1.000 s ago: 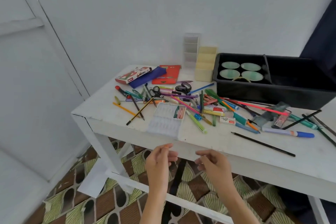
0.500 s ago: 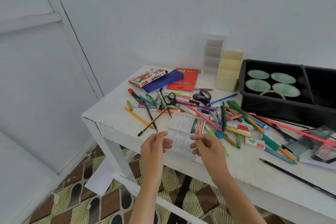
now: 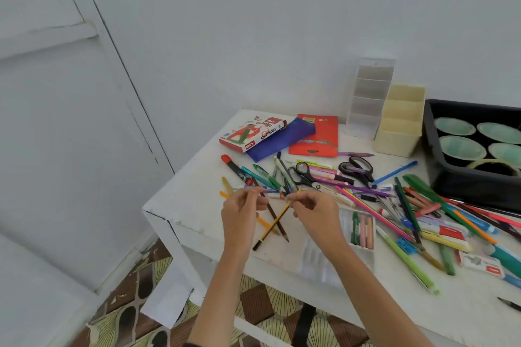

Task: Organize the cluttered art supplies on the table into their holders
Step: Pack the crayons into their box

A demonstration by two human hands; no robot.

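Both hands have come forward from the near edge of the white wooden table (image 3: pixel 194 205) and now hover over the loose pens and pencils (image 3: pixel 332 182), the left hand (image 3: pixel 242 213) at 9 o'clock of the right hand (image 3: pixel 313 213). Each hand's fingers are curled with the tips drawn together; whether they grip anything cannot be told. At 1 o'clock, by the wall, stand a cream stepped plastic holder (image 3: pixel 400 128) and a clear stepped holder (image 3: pixel 370 93).
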